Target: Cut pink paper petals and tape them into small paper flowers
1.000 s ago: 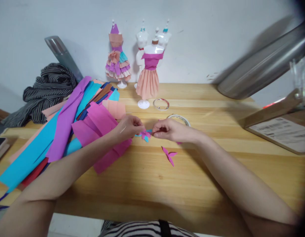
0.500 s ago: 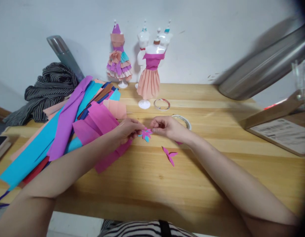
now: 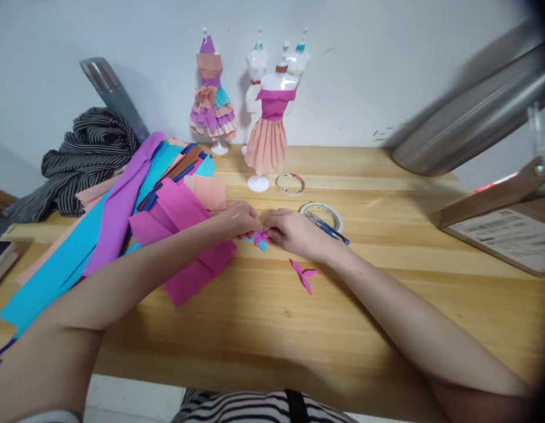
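A small paper flower [image 3: 261, 239] with pink petals over blue ones is pinched between both hands above the wooden table. My left hand [image 3: 240, 221] has its fingers closed on the flower's left side. My right hand [image 3: 290, 230] is closed at its right side, fingertips almost touching those of the left. The fingers cover the flower's upper part. Just below my right hand, a pink three-petalled paper piece [image 3: 304, 276] lies on the table. Behind that wrist are blue-handled thread snips [image 3: 329, 228] and a roll of white tape [image 3: 339, 218].
Coloured crepe paper strips [image 3: 122, 205] are heaped at left, beside a striped cloth [image 3: 91, 153]. Several small mannequins stand at the back, one in a pink and peach dress [image 3: 267, 147]. A ring-shaped band [image 3: 277, 183] lies near it. A cardboard box [image 3: 497, 229] and steel flask [image 3: 475, 111] stand right.
My hands have come closer together, fingertips now nearly meeting at the flower and covering more of it. My right wrist has shifted, so the snips by the tape roll now show.
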Tool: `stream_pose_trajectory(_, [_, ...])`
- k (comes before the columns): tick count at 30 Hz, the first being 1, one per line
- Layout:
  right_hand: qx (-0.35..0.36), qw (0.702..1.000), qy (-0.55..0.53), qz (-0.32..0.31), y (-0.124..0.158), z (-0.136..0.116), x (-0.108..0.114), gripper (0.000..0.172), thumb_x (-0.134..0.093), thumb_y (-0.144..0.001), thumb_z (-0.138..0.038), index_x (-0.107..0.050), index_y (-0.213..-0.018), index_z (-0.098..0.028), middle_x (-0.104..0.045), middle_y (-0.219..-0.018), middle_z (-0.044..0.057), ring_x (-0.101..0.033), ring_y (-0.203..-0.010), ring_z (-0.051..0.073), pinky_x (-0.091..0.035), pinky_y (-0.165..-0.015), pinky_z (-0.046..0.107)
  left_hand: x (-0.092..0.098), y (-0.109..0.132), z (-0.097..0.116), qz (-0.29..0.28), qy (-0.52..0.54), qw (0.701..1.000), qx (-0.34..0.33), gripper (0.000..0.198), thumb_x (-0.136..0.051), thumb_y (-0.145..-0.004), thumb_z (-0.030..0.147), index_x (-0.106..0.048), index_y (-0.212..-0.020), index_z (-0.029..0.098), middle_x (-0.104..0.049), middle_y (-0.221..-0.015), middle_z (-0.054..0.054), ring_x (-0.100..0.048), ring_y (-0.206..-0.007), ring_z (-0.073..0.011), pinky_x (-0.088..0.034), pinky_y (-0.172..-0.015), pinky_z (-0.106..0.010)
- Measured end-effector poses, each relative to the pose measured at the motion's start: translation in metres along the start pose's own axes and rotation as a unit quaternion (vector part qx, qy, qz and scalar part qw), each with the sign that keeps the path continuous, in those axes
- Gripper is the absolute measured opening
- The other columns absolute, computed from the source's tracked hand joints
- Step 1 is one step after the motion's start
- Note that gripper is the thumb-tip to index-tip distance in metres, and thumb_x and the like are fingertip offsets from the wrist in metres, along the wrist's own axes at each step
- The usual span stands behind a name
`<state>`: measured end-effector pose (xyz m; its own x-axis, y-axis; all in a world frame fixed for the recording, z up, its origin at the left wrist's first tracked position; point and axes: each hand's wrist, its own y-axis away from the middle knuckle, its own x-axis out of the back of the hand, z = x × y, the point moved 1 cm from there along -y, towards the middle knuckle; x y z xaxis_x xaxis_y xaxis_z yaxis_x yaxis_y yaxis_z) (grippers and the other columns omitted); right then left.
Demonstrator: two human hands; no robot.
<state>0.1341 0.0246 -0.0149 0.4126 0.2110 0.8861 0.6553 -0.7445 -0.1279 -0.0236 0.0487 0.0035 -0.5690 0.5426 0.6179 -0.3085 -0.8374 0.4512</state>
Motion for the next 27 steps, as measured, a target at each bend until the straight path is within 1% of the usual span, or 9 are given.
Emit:
stream_pose_trajectory(3, [-0.024, 0.999, -0.046, -0.011, 0.002, 0.001, 0.001, 0.018, -0.05, -0.076, -0.007, -0.064, -0.075, -0.017, -0.065, -0.075, 0.003, -0.053, -0.067, 0.014, -0.034, -0.063, 0.025, 0.001, -0.003, -0.002, 0.016, -0.031, 0.999, -0.033, 0.012, -0.056, -0.066, 0.022, -0.061, -0.058, 0.014, -0.055, -0.047, 0.002, -0.046, -0.037, -0.0071, -0.037, -0.04, -0.019])
stream_pose_trajectory(6, [-0.048, 0.997, -0.055, -0.004, 0.002, 0.002, 0.002, 0.016, -0.05, -0.075, -0.008, -0.063, -0.074, -0.017, -0.064, -0.073, 0.003, -0.052, -0.065, 0.013, -0.032, -0.061, 0.024, 0.002, -0.006, -0.007, 0.013, -0.05, 0.997, -0.056, 0.013, -0.056, -0.065, 0.024, -0.063, -0.06, 0.014, -0.056, -0.047, 0.002, -0.048, -0.038, -0.0079, -0.038, -0.041, -0.019])
stream_pose_trajectory(11, [-0.066, 0.996, -0.058, 0.005, 0.0, 0.005, 0.002, 0.011, -0.051, -0.075, -0.011, -0.06, -0.073, -0.017, -0.059, -0.066, 0.0, -0.048, -0.059, 0.011, -0.03, -0.058, 0.023, 0.004, -0.006, -0.011, -0.002, -0.064, 0.997, -0.05, 0.016, -0.055, -0.065, 0.024, -0.061, -0.054, 0.014, -0.051, -0.042, 0.002, -0.045, -0.038, -0.0081, -0.036, -0.042, -0.019])
stream_pose_trajectory(14, [-0.085, 0.994, -0.062, 0.0, -0.001, 0.007, 0.001, 0.01, -0.052, -0.075, -0.012, -0.06, -0.075, -0.018, -0.058, -0.063, -0.001, -0.047, -0.056, 0.011, -0.029, -0.055, 0.022, 0.004, -0.005, -0.007, -0.004, -0.103, 0.993, -0.053, 0.02, -0.055, -0.066, 0.026, -0.06, -0.051, 0.014, -0.049, -0.04, 0.002, -0.046, -0.039, -0.0087, -0.034, -0.043, -0.02])
stream_pose_trajectory(16, [-0.094, 0.995, -0.044, 0.008, 0.0, 0.007, 0.0, 0.01, -0.052, -0.074, -0.012, -0.06, -0.075, -0.018, -0.06, -0.066, 0.0, -0.048, -0.058, 0.012, -0.028, -0.055, 0.023, 0.004, -0.005, -0.005, 0.002, -0.136, 0.989, -0.054, 0.021, -0.054, -0.067, 0.026, -0.06, -0.051, 0.014, -0.048, -0.04, 0.001, -0.047, -0.04, -0.0098, -0.034, -0.044, -0.02])
stream_pose_trajectory(20, [-0.059, 0.998, -0.008, 0.028, 0.001, 0.003, 0.0, 0.008, -0.053, -0.076, -0.013, -0.06, -0.075, -0.018, -0.062, -0.073, 0.003, -0.05, -0.066, 0.014, -0.03, -0.059, 0.024, 0.004, -0.007, -0.002, 0.011, -0.148, 0.988, -0.043, 0.022, -0.052, -0.067, 0.027, -0.057, -0.049, 0.015, -0.047, -0.039, 0.001, -0.047, -0.04, -0.0105, -0.035, -0.044, -0.021])
stream_pose_trajectory(22, [-0.043, 0.999, 0.003, 0.025, 0.002, 0.001, 0.0, 0.005, -0.057, -0.077, -0.017, -0.06, -0.074, -0.018, -0.06, -0.072, 0.003, -0.05, -0.066, 0.015, -0.031, -0.061, 0.025, 0.004, -0.008, -0.001, -0.002, -0.137, 0.99, -0.033, 0.02, -0.052, -0.066, 0.027, -0.057, -0.049, 0.016, -0.047, -0.038, 0.001, -0.047, -0.039, -0.0103, -0.035, -0.043, -0.02])
stream_pose_trajectory(24, [-0.036, 0.999, 0.014, 0.015, 0.002, -0.001, 0.0, 0.006, -0.06, -0.077, -0.021, -0.059, -0.072, -0.018, -0.06, -0.072, 0.003, -0.051, -0.067, 0.015, -0.032, -0.062, 0.025, 0.004, -0.01, 0.001, -0.012, -0.144, 0.989, -0.023, 0.019, -0.052, -0.065, 0.026, -0.057, -0.048, 0.016, -0.046, -0.037, 0.001, -0.047, -0.038, -0.0105, -0.034, -0.043, -0.021])
stream_pose_trajectory(27, [-0.035, 0.999, 0.022, 0.004, 0.002, -0.002, -0.002, 0.007, -0.062, -0.074, -0.02, -0.057, -0.07, -0.019, -0.061, -0.074, 0.004, -0.052, -0.07, 0.016, -0.033, -0.063, 0.026, 0.006, -0.012, 0.006, -0.019, -0.156, 0.988, -0.001, 0.018, -0.053, -0.063, 0.023, -0.057, -0.047, 0.016, -0.046, -0.035, 0.0, -0.046, -0.037, -0.0111, -0.034, -0.044, -0.022])
